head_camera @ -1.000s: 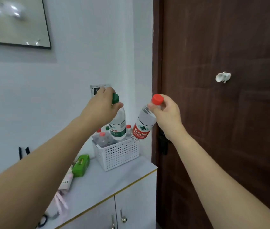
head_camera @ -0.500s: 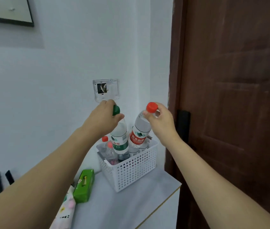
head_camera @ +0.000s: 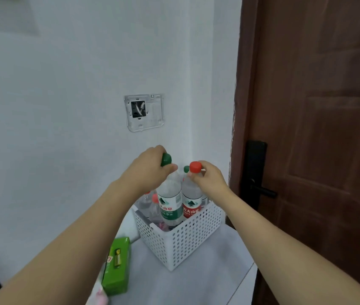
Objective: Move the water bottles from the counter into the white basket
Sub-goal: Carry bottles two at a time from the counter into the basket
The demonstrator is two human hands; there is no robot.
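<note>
A white perforated basket (head_camera: 185, 243) stands on the grey counter (head_camera: 196, 282) in the corner by the wall. My left hand (head_camera: 150, 172) grips the neck of a green-capped water bottle (head_camera: 170, 205), whose lower part is inside the basket. My right hand (head_camera: 207, 179) holds a red-capped water bottle (head_camera: 191, 203) by its neck, also lowered upright into the basket beside the green one. Smaller red-capped bottles (head_camera: 152, 205) stand in the basket's left part, and another green cap (head_camera: 186, 169) shows behind.
A green packet (head_camera: 117, 267) lies on the counter left of the basket, with a pink-patterned item (head_camera: 99, 298) below it. A brown door (head_camera: 317, 128) with a black handle (head_camera: 260, 190) is close on the right. A wall plate (head_camera: 145, 112) sits above the basket.
Both hands have come down and the two bottles have sunk from above the basket into it, now upright. The view has tilted down and closer to the basket.
</note>
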